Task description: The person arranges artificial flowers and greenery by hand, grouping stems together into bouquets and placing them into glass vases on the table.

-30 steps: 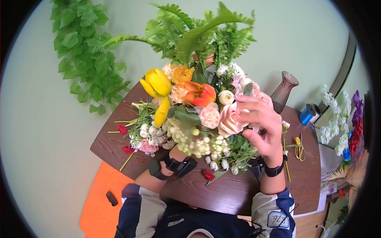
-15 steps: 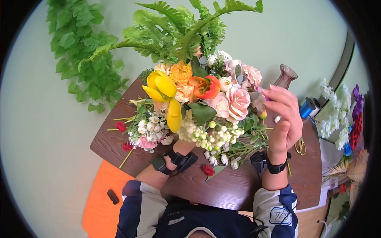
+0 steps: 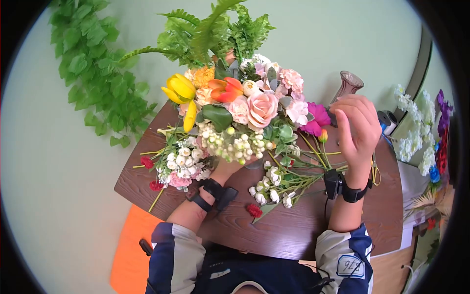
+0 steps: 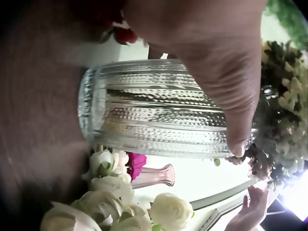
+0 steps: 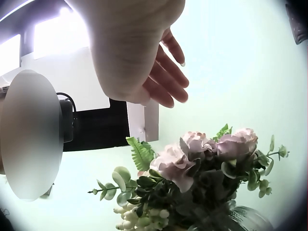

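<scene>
A clear ribbed glass vase (image 4: 159, 108) is gripped by my left hand (image 4: 207, 53), the thumb lying along its side near the mouth. In the head view flowers mostly hide this hand and the vase. The bouquet in it holds a pink rose (image 3: 262, 110), an orange tulip (image 3: 226, 89), yellow tulip (image 3: 180, 89) and white berry sprigs (image 3: 234, 145), with fern (image 3: 210, 36) behind. My right hand (image 3: 360, 122) is raised to the right of the bouquet, fingers relaxed and holding nothing. Beside its fingertips in the head view is a magenta flower (image 3: 317, 119).
White flowers with long stems (image 3: 269, 188) lie on the brown table (image 3: 274, 235), near a red carnation (image 3: 254, 210). More white blooms (image 3: 183, 161) lie at left. A purple-tinted vase (image 3: 348, 84) and ribbon spools (image 3: 387, 121) stand at back right. Ivy (image 3: 93, 63) hangs on the wall.
My right hand has come off the pink blooms and moved right, away from the bouquet. The bouquet has shifted left and back in view, revealing the magenta flower and loose stems.
</scene>
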Action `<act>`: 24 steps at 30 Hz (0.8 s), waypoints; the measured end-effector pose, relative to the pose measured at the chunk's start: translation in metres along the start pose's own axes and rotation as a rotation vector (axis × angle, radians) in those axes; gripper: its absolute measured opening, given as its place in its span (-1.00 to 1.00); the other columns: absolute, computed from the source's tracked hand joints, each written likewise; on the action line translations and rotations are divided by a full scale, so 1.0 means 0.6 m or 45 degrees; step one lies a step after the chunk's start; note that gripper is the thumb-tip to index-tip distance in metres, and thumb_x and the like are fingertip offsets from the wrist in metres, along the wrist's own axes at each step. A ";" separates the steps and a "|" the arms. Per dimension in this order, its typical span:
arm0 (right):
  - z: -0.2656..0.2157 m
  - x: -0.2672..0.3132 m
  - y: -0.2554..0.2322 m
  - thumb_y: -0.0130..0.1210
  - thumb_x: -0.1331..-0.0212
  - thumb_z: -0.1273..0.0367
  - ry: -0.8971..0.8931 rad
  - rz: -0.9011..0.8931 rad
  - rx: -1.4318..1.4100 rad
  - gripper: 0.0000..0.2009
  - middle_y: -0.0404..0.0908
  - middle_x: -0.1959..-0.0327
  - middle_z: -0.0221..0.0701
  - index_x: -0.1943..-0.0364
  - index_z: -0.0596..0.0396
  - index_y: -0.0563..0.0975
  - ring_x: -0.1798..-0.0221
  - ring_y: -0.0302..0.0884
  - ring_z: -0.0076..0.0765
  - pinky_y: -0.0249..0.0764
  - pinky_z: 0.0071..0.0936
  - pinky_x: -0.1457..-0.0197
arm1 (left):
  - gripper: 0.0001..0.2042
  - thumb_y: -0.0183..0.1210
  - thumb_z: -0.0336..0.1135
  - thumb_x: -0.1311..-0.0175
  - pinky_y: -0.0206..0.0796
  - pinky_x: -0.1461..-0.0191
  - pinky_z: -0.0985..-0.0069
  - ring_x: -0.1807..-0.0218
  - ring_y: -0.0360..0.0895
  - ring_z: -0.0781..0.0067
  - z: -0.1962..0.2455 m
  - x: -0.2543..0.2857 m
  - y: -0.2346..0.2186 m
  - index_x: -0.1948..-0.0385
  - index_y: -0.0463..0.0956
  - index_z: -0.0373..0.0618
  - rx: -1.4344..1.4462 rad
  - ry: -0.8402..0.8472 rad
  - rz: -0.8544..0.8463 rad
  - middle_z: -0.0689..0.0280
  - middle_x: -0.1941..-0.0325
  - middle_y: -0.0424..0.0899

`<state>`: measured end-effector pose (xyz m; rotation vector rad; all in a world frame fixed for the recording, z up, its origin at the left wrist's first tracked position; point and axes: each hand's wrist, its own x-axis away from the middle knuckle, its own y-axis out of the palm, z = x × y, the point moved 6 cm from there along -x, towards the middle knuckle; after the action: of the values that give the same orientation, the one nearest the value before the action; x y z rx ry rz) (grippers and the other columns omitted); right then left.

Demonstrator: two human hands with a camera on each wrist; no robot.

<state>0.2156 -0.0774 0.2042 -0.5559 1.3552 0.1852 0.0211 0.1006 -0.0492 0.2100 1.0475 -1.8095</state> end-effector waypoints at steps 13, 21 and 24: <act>0.001 0.001 -0.044 0.16 0.15 0.53 -0.062 0.103 -0.014 -0.92 0.45 0.65 -0.36 0.62 0.19 0.47 0.55 0.37 -0.28 0.22 -0.48 0.46 | -0.46 0.38 -0.27 0.15 0.32 0.00 0.49 0.13 0.50 0.42 0.007 -0.004 -0.016 0.08 0.39 -0.29 0.054 -0.296 0.027 0.23 0.17 0.57; -0.051 0.009 -0.109 0.10 0.08 0.58 0.158 0.178 -0.329 -0.94 0.46 0.69 -0.34 0.61 0.26 0.51 0.65 0.34 -0.44 0.21 -0.57 0.54 | -0.33 0.38 -0.27 0.15 0.27 -0.08 0.44 0.03 0.46 0.34 0.014 -0.016 -0.013 -0.03 0.26 -0.34 0.148 -0.270 0.014 0.14 0.05 0.51; -0.041 0.026 -0.072 0.09 0.01 0.50 0.510 -0.037 -0.330 -0.89 0.47 0.72 -0.33 0.59 0.26 0.53 0.66 0.36 -0.48 0.23 -0.60 0.56 | -0.33 0.39 -0.27 0.16 0.25 -0.10 0.46 0.02 0.44 0.33 0.028 -0.018 -0.018 -0.02 0.27 -0.34 0.105 -0.209 0.029 0.13 0.03 0.49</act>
<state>0.2165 -0.1292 0.1980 -0.8628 1.7225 0.2361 0.0230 0.0968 -0.0267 0.1201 0.8532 -1.8184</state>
